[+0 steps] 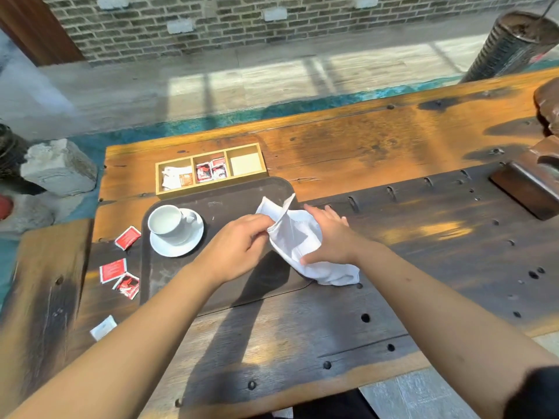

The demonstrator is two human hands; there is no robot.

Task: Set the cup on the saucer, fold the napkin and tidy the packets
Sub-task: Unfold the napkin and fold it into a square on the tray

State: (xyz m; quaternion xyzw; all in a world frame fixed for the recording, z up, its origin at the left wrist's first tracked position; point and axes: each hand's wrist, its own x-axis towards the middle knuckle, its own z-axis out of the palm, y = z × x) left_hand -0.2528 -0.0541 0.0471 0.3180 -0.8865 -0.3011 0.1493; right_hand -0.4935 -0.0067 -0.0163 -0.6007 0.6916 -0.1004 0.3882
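A white cup (168, 222) stands on a white saucer (193, 243) at the left of a dark tray (217, 201). A white napkin (295, 237) lies crumpled over the tray's right edge. My left hand (239, 246) pinches the napkin's left edge and lifts a flap. My right hand (329, 237) lies flat on the napkin, fingers spread. Three red packets (127, 237) (112, 270) (127, 286) and a white packet (103, 327) lie loose on the wooden table left of the tray.
A wooden box (211, 189) with three compartments sits behind the tray; its left and middle ones hold packets. A dark wooden block (526, 189) stands at the right. The table's (363, 152) far edge runs behind the box, with grey stones (60, 167) beyond the left end.
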